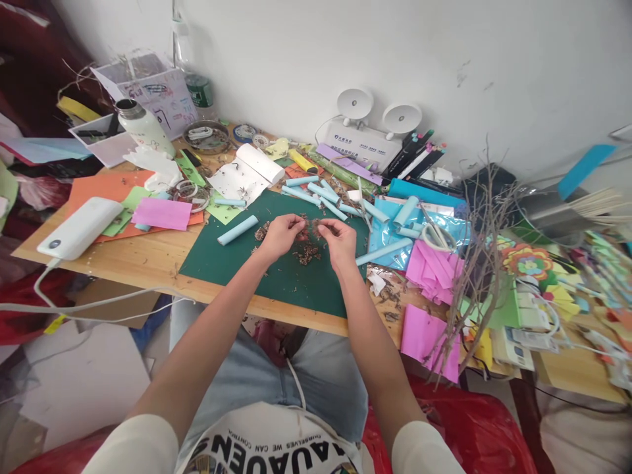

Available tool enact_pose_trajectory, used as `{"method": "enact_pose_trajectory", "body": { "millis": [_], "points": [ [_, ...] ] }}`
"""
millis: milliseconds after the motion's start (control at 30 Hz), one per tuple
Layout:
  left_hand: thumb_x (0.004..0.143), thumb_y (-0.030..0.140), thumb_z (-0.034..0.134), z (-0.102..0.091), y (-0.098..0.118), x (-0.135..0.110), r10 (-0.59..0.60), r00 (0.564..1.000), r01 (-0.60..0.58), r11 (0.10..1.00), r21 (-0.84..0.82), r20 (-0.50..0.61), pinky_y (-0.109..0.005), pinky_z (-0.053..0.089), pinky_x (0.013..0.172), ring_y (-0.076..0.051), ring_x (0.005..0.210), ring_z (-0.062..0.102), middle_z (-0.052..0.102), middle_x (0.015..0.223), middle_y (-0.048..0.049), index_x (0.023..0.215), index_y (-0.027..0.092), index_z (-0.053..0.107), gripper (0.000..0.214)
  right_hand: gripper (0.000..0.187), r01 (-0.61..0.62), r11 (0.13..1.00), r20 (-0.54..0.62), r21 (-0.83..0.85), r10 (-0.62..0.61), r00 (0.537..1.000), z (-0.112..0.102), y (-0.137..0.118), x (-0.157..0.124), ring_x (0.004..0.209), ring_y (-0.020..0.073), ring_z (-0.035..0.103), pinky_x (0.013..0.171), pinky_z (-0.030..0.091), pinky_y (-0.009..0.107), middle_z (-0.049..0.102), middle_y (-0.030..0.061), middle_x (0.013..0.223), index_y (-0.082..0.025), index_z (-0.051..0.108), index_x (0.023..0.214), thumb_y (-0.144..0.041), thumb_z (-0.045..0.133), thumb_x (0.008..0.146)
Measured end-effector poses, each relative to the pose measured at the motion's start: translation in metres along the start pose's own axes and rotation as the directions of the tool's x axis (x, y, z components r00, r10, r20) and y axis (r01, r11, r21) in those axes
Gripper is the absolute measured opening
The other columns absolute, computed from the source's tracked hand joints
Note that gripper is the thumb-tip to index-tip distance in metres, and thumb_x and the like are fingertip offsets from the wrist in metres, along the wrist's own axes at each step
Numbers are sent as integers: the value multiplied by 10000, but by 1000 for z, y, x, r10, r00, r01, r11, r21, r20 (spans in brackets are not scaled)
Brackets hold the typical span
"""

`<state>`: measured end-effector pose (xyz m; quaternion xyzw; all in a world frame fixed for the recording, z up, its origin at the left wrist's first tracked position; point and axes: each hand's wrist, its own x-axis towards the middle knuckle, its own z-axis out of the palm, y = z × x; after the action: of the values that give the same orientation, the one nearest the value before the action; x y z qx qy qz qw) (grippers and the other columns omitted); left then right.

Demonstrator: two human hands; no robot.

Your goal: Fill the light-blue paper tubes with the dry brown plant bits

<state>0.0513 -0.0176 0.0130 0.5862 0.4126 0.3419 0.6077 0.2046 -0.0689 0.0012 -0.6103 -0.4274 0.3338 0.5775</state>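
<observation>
Above a dark green mat [222, 257], my left hand [282, 238] and my right hand [340, 243] face each other, a small gap between their fingertips. Thumb and finger of my right hand pinch a small wisp of brown, dry plant matter. My left hand's fingertips are also pinched together, on something too small to make out. A loose heap of brown crumbled bits [307, 254] lies on the mat under and between the hands. Another small clump [261, 230] is partly hidden by my left hand. Several light-blue paper tubes [237, 230] lie on and around the mat.
A white power bank [81, 227] with a cable sits at the left. Dry twigs [476, 276], pink paper [429, 270] and scissors [437, 236] crowd the right. An open bottle [143, 128] and an emergency light [363, 145] stand at the back, by the wall.
</observation>
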Motion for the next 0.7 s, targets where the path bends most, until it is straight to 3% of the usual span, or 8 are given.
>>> {"method": "enact_pose_trajectory", "body": {
  "millis": [100, 267, 367, 467, 567, 700],
  "points": [
    [827, 400, 601, -2, -4, 2, 42, 999, -40, 993, 108, -21, -286, 513, 697, -148, 675, 597, 639, 698, -26, 755, 150, 632, 261, 285, -30, 999, 4, 14, 30, 1000, -1, 3, 2, 739, 193, 657, 734, 546, 336, 720, 39, 812, -168, 714, 911, -390, 659, 742],
    [793, 377, 639, 1, -2, 3, 76, 997, -76, 997, 32, -22, -285, 518, 722, -153, 741, 618, 687, 813, -45, 903, 144, 683, 261, 249, 220, 971, 181, -93, -201, 963, 1, -10, -5, 986, 194, 659, 920, 513, 331, 720, 46, 1065, -209, 734, 1005, -287, 572, 832],
    [726, 387, 718, 1, 3, 2, 37, 999, -37, 997, -63, 0, -300, 524, 739, -159, 755, 628, 701, 819, -59, 892, 127, 695, 310, 261, 279, 950, 190, -138, -251, 949, 3, -17, -9, 944, 180, 672, 885, 530, 311, 724, 39, 1053, -227, 731, 1041, -247, 578, 831],
    [655, 385, 786, 0, 6, 0, 18, 999, -14, 994, -105, 46, -320, 529, 769, -168, 774, 637, 714, 835, -70, 882, 120, 716, 355, 217, 269, 938, 114, -218, -249, 962, 4, -18, -10, 888, 183, 681, 854, 541, 315, 738, 42, 981, -218, 747, 975, -244, 592, 826],
    [618, 350, 813, 0, 8, 0, 58, 998, -57, 992, -111, 10, -321, 528, 785, -169, 782, 641, 718, 843, -69, 854, 122, 728, 339, 207, 238, 944, 50, -230, -233, 971, 3, -16, -9, 880, 197, 685, 839, 546, 326, 743, 60, 968, -198, 752, 943, -305, 616, 828],
    [633, 333, 789, 1, 6, 4, 99, 993, -105, 990, -98, -63, -312, 529, 770, -162, 764, 639, 711, 815, -60, 806, 127, 717, 278, 274, 113, 987, 112, -113, -100, 989, 3, -13, -7, 818, 204, 696, 772, 562, 329, 754, 55, 916, -189, 750, 952, -393, 654, 796]
  ]
}}
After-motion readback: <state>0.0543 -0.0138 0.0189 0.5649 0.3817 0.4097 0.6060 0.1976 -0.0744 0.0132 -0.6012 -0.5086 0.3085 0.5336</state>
